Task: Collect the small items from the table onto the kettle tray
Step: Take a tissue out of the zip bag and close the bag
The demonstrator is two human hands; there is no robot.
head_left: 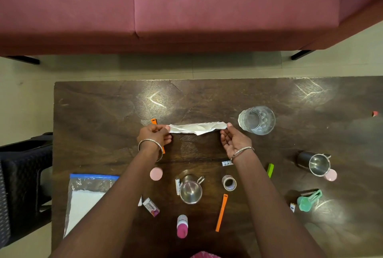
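Note:
My left hand and my right hand hold a flat silvery tray lined with white paper edge-on above the middle of the dark wooden table, each hand pinching one end. Small items lie on the table nearer me: a pink round cap, a steel mug, a tape roll, an orange strip, a Camlin eraser box, a pink-capped bottle and a green clip. An orange strip sticks out from behind my left hand.
A clear glass stands just right of the tray. A second steel mug with a pink cap and a teal clip lie at the right. A zip bag lies front left. A pink sofa faces the table; a dark stool stands left.

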